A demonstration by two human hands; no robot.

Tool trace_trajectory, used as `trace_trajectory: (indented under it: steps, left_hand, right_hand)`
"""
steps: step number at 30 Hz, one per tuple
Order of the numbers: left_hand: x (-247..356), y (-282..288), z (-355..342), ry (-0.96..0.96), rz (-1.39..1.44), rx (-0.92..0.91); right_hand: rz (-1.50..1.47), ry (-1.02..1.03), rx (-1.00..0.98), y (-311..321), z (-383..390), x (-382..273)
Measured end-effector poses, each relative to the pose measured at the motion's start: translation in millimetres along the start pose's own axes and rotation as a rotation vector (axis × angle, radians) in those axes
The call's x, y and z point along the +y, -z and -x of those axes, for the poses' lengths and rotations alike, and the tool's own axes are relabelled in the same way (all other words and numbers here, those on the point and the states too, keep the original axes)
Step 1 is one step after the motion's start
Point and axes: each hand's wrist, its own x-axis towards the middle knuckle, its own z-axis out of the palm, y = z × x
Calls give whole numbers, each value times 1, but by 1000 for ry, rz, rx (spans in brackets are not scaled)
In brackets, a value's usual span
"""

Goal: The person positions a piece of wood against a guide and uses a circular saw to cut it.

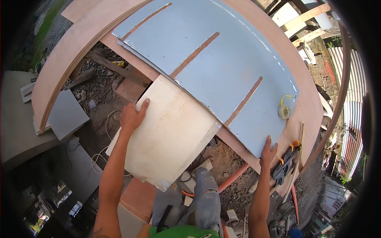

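Observation:
A large light-blue board (238, 51) with three slots showing reddish wood lies on a curved plywood sheet (307, 91). A cream board (174, 123) sits at its near edge, tilted, above my legs. My left hand (134, 116) grips the cream board's left edge, thumb on top and fingers partly hidden. My right hand (268, 152) holds the blue board's near right corner, thumb up along its edge; the other fingers are mostly hidden. A round tape measure (283, 112) with a yellow strip rests on the blue board's right end.
Dark spring clamps (282, 168) with orange tips and a thin wooden stick (298, 146) lie on the plywood at the right. A curved plywood piece (55, 75) arches at the left. Below are rubble, a white cord (97, 158) and an orange pipe (234, 177).

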Motion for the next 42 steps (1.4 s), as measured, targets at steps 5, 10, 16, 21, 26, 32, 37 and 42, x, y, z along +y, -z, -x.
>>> trace_trajectory:
  steps: [5, 10, 16, 21, 26, 32, 37, 42]
  left_hand:
    - [1, -20, -20, -146, 87, 59]
    - [60, -9, -55, -281, 187, -4]
    - [51, -21, -68, -285, 129, 6]
    - [48, -19, -72, -341, -5, 25]
    - [17, -22, -27, -300, -29, 30]
    - [-45, -6, 4, -197, 10, 59]
    - [-39, 6, -3, -216, -2, 85]
    - [-43, 11, -16, -157, -14, 58]
  right_hand:
    - [-54, -37, -37, 9, -1, -4]
    - [-30, -30, -47, 7, 3, -8]
    - [2, -19, -55, 9, -4, -6]
    - [87, -66, -26, 19, 0, -22]
    - [165, 12, 13, 31, -2, -40]
    - [98, -21, -40, 18, -8, -22]
    - [24, -41, -52, 19, 4, -29]
    - [67, -54, -172, 25, -8, -47]
